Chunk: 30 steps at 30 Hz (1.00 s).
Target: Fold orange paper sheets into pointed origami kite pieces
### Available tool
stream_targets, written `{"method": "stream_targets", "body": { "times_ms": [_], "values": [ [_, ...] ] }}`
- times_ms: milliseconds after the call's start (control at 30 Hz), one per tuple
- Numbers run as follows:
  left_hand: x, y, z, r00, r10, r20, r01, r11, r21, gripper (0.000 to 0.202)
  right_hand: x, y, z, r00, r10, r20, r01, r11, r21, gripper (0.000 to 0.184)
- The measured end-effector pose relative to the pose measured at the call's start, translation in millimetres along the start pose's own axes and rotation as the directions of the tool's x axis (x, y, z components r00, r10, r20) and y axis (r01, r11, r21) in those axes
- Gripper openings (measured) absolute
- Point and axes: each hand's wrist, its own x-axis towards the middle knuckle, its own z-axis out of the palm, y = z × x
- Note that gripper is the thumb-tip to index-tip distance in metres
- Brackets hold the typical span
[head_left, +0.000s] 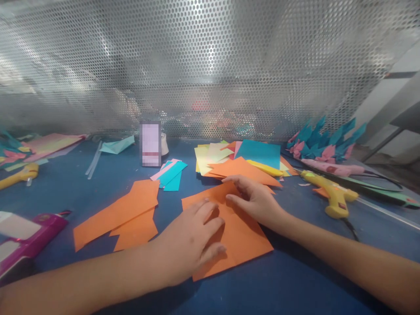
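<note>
In front of me a sheet of orange paper [241,238] lies on the blue table. My left hand [200,232] rests over its left part, fingers spread apart and pointing right. Near the sheet's far edge is my right hand [254,201], its thumb and fingers apart, the fingertips touching or just above the paper. Neither hand grips anything. To the left lie cut orange paper pieces [134,210], overlapping one another. Beyond the sheet, more orange paper [244,168] lies on a pile with yellow-handled scissors or a similar yellow tool [265,168] on it.
A yellow glue gun [334,192] and a pink one [333,167] lie at right, near blue and pink folded paper shapes [328,142]. A magenta device [42,236] sits at left. A blurred phone-like screen [151,144] stands before the perforated metal panel [203,65].
</note>
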Motion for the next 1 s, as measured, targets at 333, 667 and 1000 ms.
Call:
{"method": "stream_targets", "body": {
  "times_ms": [333, 667, 1000],
  "values": [
    [-3.0, -12.8, 11.0, 0.991, -0.129, 0.037, 0.13, 0.991, -0.037, 0.068, -0.5, -1.1, -3.0, 0.984, -0.158, -0.086, 0.128, 0.951, -0.28, 0.021],
    [-2.3, -15.1, 10.5, 0.972, -0.226, 0.066, 0.231, 0.97, -0.08, 0.087, -1.1, -1.4, -2.1, 0.819, -0.536, 0.205, 0.573, 0.755, -0.318, 0.021],
    [-2.5, -14.1, 9.6, 0.977, -0.192, 0.097, 0.194, 0.981, -0.009, 0.082, -0.9, -3.2, -3.4, 0.691, -0.617, 0.377, 0.72, 0.632, -0.286, 0.026]
  ]
}}
